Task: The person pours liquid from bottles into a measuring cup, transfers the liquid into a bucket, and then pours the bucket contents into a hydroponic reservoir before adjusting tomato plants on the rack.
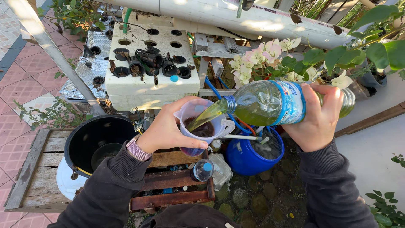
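Two hands meet over the middle of the scene, one with a cup and one with a bottle. The left hand [166, 128] is wrapped around a clear plastic measuring cup [201, 126], fingers curled under its base and thumb along the near side, holding it upright above the wooden pallet [38, 169]. Dark liquid already sits in the bottom of the cup. The right hand [318, 116] grips a clear plastic bottle [270, 103] around its blue label, tipped almost level with the neck pointing left, and a yellow-green stream runs from its mouth into the cup. The bottle is about half full of that same greenish liquid. A pale watch strap [137, 148] shows at the left wrist, and both arms are in dark sleeves.

Just below the cup, a second small bottle with a blue cap [203, 169] lies on the pallet slats, beside a crumpled clear container. Right of it, under the pouring bottle, stands a blue bucket [249, 158] with white tubing laid across it. Left of the cup, a black bucket [95, 141] sits on the pallet with a smaller dark bowl inside.

Further back, a white foam box [147, 84] with round holes holds black net pots, some tipped over. Beyond the bottle, pale pink and white flowers [261, 57] and green leaves crowd against a long white pipe [253, 19]. Red paving tiles run along the left edge.
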